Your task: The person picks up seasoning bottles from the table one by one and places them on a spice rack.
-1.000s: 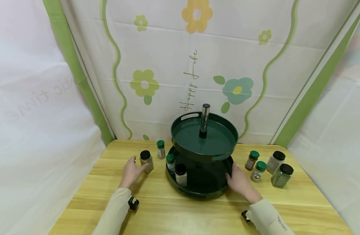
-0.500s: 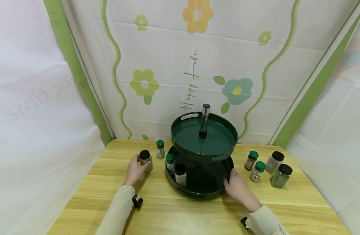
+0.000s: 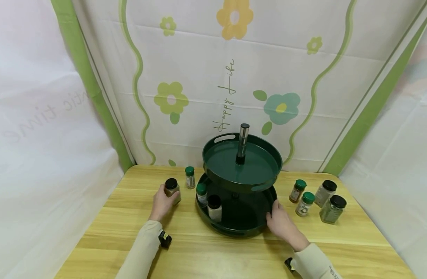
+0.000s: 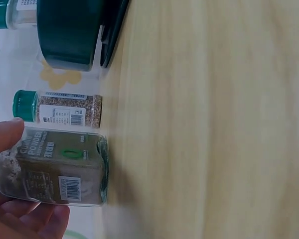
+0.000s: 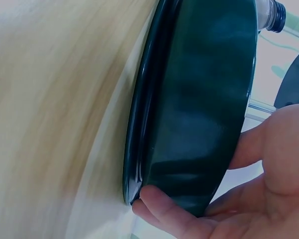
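My left hand (image 3: 162, 204) grips a glass jar of cumin powder (image 3: 173, 192) with a black lid, on the left of the table. In the left wrist view the thumb lies on one side of the jar (image 4: 60, 167) and curled fingers on the other. My right hand (image 3: 282, 224) holds the right wall of the lower tray (image 3: 234, 231) of a dark green two-tier rack. Its thumb reaches over the rim, and its fingers (image 5: 164, 209) lie against the outside. A green-capped shaker (image 3: 201, 195) and a black-lidded jar (image 3: 214, 208) stand in that tray's left side.
Above sits the upper tray (image 3: 224, 155), with a metal post (image 3: 243, 139) through its middle. A green-capped shaker (image 3: 190, 178) stands behind the held jar. Right of the rack are two green-capped shakers (image 3: 305, 204) and two black-lidded jars (image 3: 333, 209). A printed curtain (image 3: 199, 69) hangs behind the table.
My left hand has moved slightly right and closed around the cumin powder jar. My right hand has slid a little along the lower tray's wall toward me.
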Available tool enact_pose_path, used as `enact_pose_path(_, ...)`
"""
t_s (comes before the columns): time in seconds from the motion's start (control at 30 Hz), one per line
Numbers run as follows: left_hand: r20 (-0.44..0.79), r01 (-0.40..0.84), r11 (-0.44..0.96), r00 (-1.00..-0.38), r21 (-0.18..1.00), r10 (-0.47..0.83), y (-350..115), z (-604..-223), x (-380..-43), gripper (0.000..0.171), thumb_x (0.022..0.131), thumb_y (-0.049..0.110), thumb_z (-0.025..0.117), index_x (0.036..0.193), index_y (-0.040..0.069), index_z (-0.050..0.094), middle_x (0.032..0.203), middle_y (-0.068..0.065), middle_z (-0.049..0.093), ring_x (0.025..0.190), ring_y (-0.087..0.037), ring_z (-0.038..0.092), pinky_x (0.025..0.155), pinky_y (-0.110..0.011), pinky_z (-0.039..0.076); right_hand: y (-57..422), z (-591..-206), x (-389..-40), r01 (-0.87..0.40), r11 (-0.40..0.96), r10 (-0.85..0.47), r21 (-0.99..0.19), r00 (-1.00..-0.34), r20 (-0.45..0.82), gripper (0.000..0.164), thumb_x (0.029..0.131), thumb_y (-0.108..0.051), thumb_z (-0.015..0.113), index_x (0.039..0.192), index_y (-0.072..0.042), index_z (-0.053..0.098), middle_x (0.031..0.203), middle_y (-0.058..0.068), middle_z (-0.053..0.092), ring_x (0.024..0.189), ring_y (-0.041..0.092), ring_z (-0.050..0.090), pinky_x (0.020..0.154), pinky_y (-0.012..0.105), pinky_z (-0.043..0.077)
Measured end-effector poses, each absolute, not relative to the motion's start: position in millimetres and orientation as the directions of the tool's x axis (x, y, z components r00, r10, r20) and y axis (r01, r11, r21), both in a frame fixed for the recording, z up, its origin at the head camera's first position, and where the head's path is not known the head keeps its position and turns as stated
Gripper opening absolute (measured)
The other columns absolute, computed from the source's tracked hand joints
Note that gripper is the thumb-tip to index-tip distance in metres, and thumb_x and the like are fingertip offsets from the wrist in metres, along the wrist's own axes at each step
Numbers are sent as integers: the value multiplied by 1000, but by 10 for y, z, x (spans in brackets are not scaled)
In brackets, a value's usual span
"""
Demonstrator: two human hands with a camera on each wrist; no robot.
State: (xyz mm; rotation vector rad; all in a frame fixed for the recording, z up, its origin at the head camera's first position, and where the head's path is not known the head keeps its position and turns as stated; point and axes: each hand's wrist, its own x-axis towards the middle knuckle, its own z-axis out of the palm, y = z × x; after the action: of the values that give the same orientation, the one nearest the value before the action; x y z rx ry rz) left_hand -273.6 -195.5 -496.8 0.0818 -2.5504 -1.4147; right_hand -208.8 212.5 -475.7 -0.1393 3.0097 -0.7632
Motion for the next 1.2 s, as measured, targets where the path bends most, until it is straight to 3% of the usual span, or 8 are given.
enact_pose_path(0.87, 167, 51, 545, -972, 837, -167, -1933, -4984, -2735, 52, 91, 21, 65, 129, -7, 42, 122, -29, 53, 114, -41, 51, 95, -51, 42, 2241, -4832, -2247, -155, 865, -154, -477, -987, 42, 56, 95, -4, 37, 135, 28, 14, 136, 48, 21, 123, 55, 32, 96, 58, 37)
enact_pose_path(1.2, 179, 57, 545, -969, 837, -173, -1896, -4984, -2716, 51, 90, 22, 66, 126, -6, 45, 118, -27, 56, 110, -40, 54, 91, -51, 44, 2274, -4871, -2324, -158, 884, -149, -440, -987, 55, 56, 95, -4, 39, 136, 27, 15, 135, 47, 26, 118, 54, 40, 91, 56, 41)
